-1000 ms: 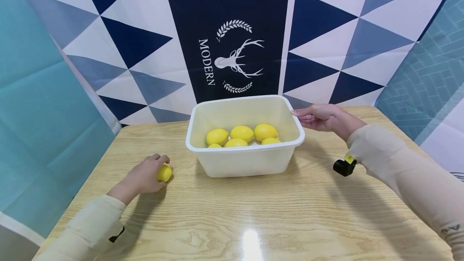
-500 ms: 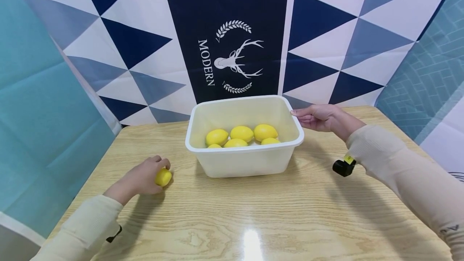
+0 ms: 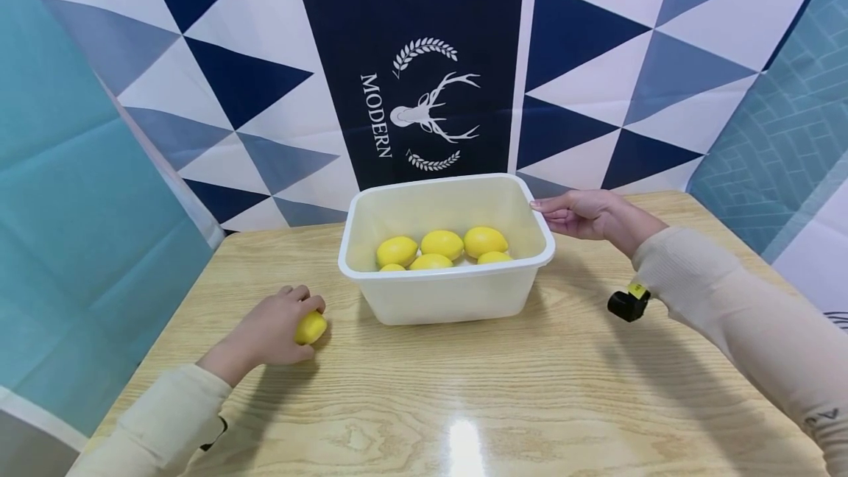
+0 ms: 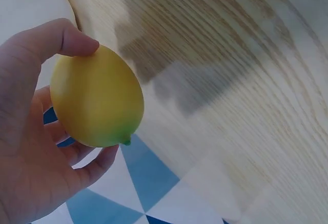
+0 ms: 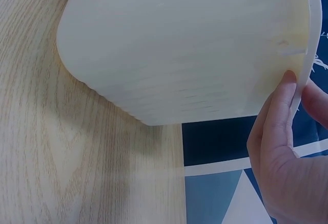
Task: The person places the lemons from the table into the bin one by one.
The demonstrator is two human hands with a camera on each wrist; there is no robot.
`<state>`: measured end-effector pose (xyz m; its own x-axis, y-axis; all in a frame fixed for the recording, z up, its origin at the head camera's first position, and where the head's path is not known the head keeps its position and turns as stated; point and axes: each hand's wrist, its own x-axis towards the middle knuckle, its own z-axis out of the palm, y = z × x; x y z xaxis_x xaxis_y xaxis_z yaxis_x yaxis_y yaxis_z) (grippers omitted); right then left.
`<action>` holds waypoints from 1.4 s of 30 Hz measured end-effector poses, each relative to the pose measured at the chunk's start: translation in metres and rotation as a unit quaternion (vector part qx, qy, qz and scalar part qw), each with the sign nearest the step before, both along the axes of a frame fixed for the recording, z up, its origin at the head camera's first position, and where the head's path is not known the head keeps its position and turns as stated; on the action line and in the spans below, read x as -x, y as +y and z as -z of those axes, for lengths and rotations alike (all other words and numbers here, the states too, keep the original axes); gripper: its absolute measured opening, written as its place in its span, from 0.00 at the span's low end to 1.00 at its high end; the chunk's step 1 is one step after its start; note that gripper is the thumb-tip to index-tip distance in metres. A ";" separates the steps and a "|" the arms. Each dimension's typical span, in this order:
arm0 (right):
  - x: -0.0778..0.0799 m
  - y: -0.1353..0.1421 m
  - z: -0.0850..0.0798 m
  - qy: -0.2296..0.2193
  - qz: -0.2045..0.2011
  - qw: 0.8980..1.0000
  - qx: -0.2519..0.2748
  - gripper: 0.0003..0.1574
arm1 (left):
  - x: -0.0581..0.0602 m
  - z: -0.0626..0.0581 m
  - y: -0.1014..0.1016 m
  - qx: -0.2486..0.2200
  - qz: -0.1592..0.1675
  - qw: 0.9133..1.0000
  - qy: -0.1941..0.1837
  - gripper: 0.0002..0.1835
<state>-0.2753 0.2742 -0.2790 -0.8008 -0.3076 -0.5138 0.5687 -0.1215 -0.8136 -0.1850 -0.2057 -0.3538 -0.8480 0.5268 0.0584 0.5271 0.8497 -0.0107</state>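
Note:
A yellow lemon with a green tip is in my left hand, low over the table, left of a white plastic tub. In the left wrist view, the thumb lies on one side of the lemon and curled fingers on the other. The tub stands at the table's back, with several lemons inside; its front wall partly hides the nearer ones. My right hand pinches the tub's right rim. The right wrist view has its fingers under the rim against the outer wall, thumb across from them.
The wooden table ends at the back against a patterned blue and white cloth. Teal cloth hangs along the left side. A small black camera sits on the right sleeve.
My left hand, with the lemon in it, has shifted slightly right and a little nearer to me. The right hand and the tub have stayed in place.

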 end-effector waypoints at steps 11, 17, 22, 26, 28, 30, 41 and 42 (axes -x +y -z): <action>-0.001 0.000 0.001 0.001 -0.003 1.000 0.001 0.13 | -0.008 -0.007 0.009 -0.004 0.017 1.000 0.023 0.25; -0.001 0.000 0.001 0.003 -0.007 1.000 -0.005 0.13 | -0.012 -0.013 0.014 0.003 0.025 0.999 0.032 0.25; -0.001 -0.001 0.000 0.007 -0.009 1.000 -0.012 0.13 | -0.015 -0.017 0.018 0.007 0.031 0.999 0.039 0.24; -0.002 -0.001 -0.001 0.006 -0.009 1.000 -0.012 0.13 | -0.016 -0.020 0.021 0.011 0.038 0.998 0.047 0.23; -0.003 -0.001 -0.002 0.006 -0.008 1.000 -0.011 0.13 | -0.017 -0.021 0.023 0.015 0.042 0.998 0.051 0.23; -0.003 -0.001 -0.002 0.006 -0.008 1.000 -0.012 0.13 | -0.018 -0.022 0.025 0.021 0.044 0.997 0.052 0.22; -0.003 0.000 0.000 0.005 -0.006 1.000 -0.012 0.13 | -0.029 -0.029 0.035 0.035 0.062 0.995 0.063 0.22; -0.003 0.000 0.000 0.005 -0.006 1.000 -0.012 0.13 | -0.029 -0.030 0.036 0.035 0.063 0.995 0.064 0.22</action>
